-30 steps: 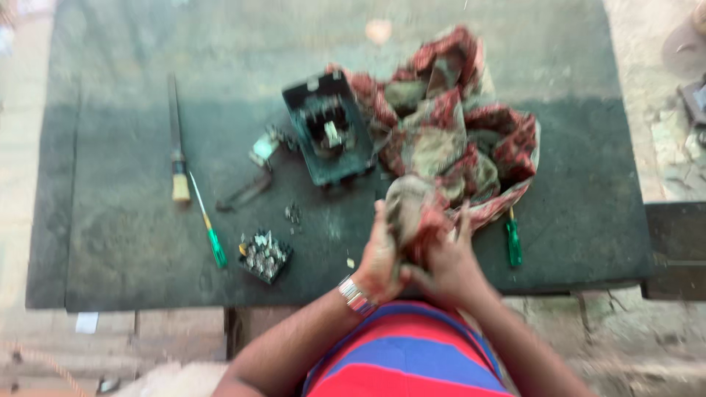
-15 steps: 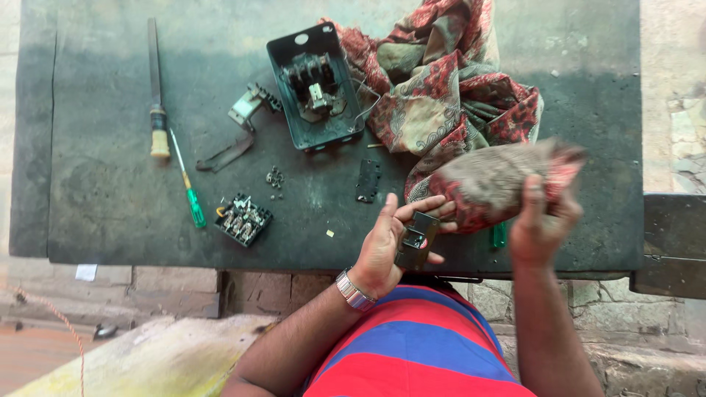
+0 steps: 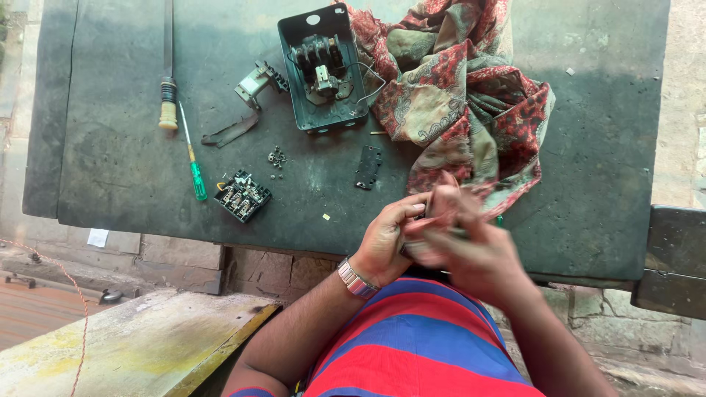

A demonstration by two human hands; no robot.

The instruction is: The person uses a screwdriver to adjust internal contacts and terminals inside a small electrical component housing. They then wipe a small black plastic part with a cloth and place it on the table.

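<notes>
Both hands met at tabletop near edge: left hand fingers clamped on small dark part; right hand, back from 3 o'clock, blurred, grip unclear, rubbing red patterned cloth corner over it.

Single head-worn view, looking steeply down from above, close over the hands at the near edge, counter filling the frame, floor at left.

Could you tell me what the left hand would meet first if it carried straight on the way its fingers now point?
The left hand points right, so it would first meet the blurred right hand, apparently already against it; beyond lies the patterned cloth.
</notes>
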